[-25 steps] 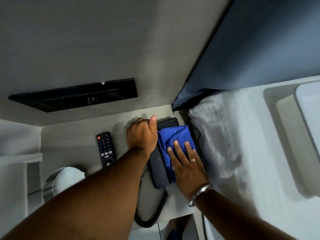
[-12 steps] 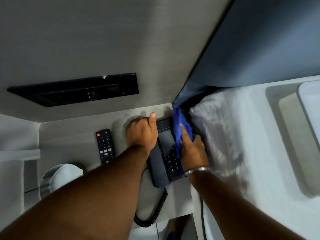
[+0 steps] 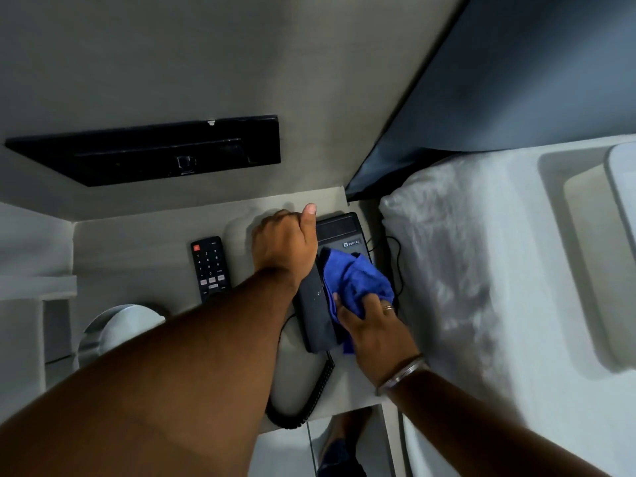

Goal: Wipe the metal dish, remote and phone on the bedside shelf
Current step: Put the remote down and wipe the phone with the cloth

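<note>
**Wiping the phone, handset held down**

We have our right hand [image 3: 373, 330] closed on a bunched blue cloth [image 3: 356, 284], pressing it onto the keypad side of the black phone [image 3: 339, 232]. Our left hand [image 3: 284, 244] is curled over the top of the handset [image 3: 311, 315], thumb raised along its edge, holding it in its cradle; whether the fingers wrap underneath it we cannot tell, since they are hidden behind the hand.

The phone sits at the right end of the bedside shelf [image 3: 137, 242], just beside the white bedding [image 3: 447, 263], its coiled cord [image 3: 309, 397] looping off the near edge. The remote [image 3: 209, 266] lies flat to the left of the phone, apart from it, and the metal dish [image 3: 117, 328] stands further left, near the front, partly hidden by our left forearm.

We judge the phone to be the step in hand. Whether the remote and dish are already wiped, nothing here shows. The next move calls for carrying the cloth over the display panel and along the handset, which means shifting our left hand's hold so the cloth can pass beneath, without dragging the phone toward the bed or snagging the thin cable [image 3: 395, 256] behind it.
</note>
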